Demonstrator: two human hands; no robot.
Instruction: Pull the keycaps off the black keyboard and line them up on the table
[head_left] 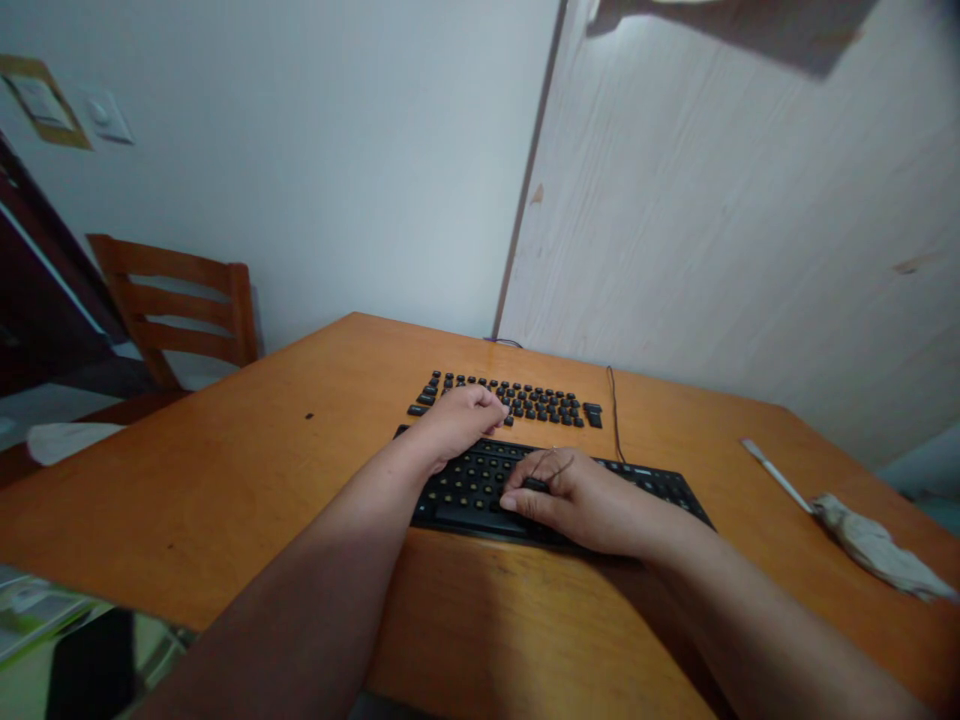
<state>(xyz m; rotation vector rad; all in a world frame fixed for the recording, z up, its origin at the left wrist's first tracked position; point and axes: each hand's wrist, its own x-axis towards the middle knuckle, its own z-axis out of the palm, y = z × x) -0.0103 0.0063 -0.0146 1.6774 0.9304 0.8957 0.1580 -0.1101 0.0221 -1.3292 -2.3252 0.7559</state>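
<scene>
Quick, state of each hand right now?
Left hand: curled by the loose black keycaps; can't tell if it holds one.
Right hand: closed on a small black wire tool, over the keyboard.

A black keyboard (469, 515), pale key mounts (464, 487) showing, lies flat beside rowed loose keycaps (541, 414).

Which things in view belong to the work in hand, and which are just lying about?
In use, it seems:
- keyboard, under both hands
- loose keycaps, in rows behind it
- small dark piece with thin wires, in the right hand

Apparently lying about:
- white stick
- pale crumpled item
- wooden chair
</scene>
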